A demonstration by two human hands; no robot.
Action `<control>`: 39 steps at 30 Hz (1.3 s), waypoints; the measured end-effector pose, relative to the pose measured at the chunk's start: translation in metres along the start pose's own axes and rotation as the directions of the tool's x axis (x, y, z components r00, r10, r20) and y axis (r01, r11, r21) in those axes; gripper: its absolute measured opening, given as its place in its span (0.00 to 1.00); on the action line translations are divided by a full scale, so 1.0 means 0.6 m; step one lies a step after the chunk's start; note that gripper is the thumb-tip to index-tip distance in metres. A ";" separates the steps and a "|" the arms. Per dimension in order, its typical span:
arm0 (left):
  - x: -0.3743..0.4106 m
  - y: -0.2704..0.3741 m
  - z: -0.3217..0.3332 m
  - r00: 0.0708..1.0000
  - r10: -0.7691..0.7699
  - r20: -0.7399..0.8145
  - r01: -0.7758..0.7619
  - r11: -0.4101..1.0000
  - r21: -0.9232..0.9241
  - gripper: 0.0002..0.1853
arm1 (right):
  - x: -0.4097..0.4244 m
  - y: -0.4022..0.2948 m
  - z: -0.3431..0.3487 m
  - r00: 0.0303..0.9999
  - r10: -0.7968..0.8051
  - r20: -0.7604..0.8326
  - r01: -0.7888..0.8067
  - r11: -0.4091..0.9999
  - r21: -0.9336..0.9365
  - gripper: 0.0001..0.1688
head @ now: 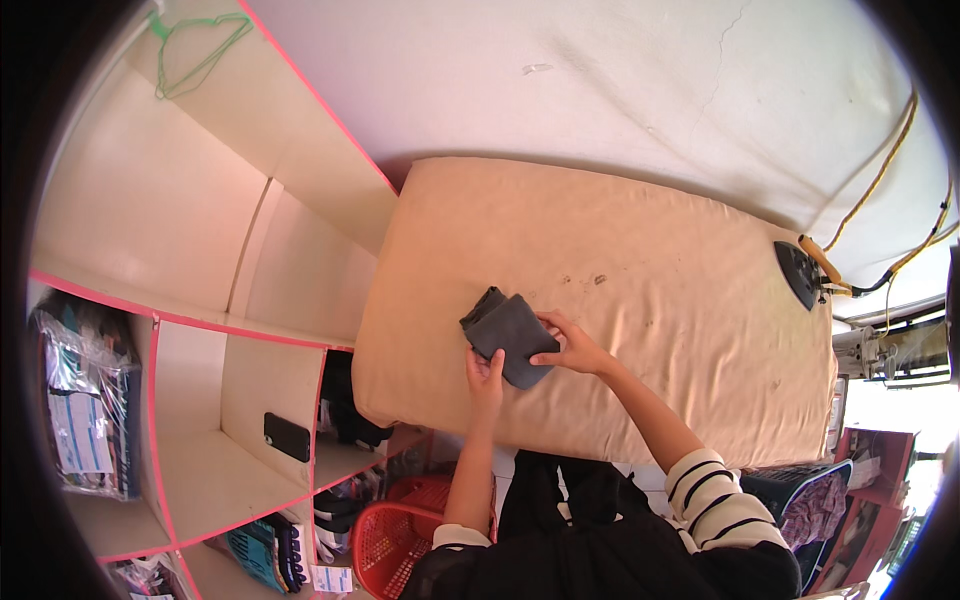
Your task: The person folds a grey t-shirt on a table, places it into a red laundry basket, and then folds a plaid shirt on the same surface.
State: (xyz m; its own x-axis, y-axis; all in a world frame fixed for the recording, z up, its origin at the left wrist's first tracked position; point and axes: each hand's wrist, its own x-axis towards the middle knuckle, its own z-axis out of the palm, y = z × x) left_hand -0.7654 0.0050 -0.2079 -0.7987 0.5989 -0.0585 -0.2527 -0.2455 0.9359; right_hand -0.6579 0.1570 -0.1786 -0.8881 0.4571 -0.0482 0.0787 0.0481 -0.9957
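A dark grey folded cloth [512, 337], compact and thick, is held between my two hands above the padded ironing table [660, 300]. At its lower left edge, my left hand [486, 375] grips it with the thumb on top. My right hand [566, 345] holds the right corner, thumb on the upper face and the other fingers behind the edge. A darker rolled or folded part [482, 307] of the cloth shows at its upper left. The tan table cover carries wrinkles and a few dark stains.
An iron [799, 275] with a yellow cord stands at the table's far right. Pink-edged shelves [247, 330] on the left hold a phone [286, 436] and bagged clothes [86, 405]. Below are a red basket [390, 547] and, at right, a dark laundry basket [787, 480].
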 end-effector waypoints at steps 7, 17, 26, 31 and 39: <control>-0.052 0.002 -0.051 0.929 -0.244 0.278 0.264 0.964 -0.036 0.21 | -0.035 -0.015 -0.016 0.926 -0.213 0.311 0.284 0.937 -0.203 0.46; -0.085 0.002 -0.038 0.944 -0.071 0.322 -0.037 0.948 0.316 0.24 | -0.065 0.018 -0.011 0.961 0.017 0.276 0.020 0.991 -0.132 0.40; -0.032 -0.003 -0.031 0.971 -0.132 0.197 0.043 0.915 0.400 0.18 | -0.046 0.052 0.011 0.990 0.139 -0.006 -0.137 0.982 0.127 0.34; -0.018 -0.009 -0.020 0.992 -0.095 0.082 0.041 0.865 0.500 0.18 | -0.035 0.053 0.015 0.969 0.222 -0.113 -0.223 0.975 0.000 0.31; 0.014 0.022 -0.009 0.971 -0.224 0.086 0.089 0.670 0.737 0.20 | -0.023 -0.013 0.056 0.889 -0.278 -0.365 -0.058 0.720 -0.691 0.38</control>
State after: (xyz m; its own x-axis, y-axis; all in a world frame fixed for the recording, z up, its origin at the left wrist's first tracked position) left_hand -0.7783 0.0025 -0.1977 -0.6715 0.7022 -0.2366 0.1622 0.4508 0.8778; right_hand -0.6616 0.1208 -0.1727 -0.6457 0.7169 0.2629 0.4216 0.6217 -0.6601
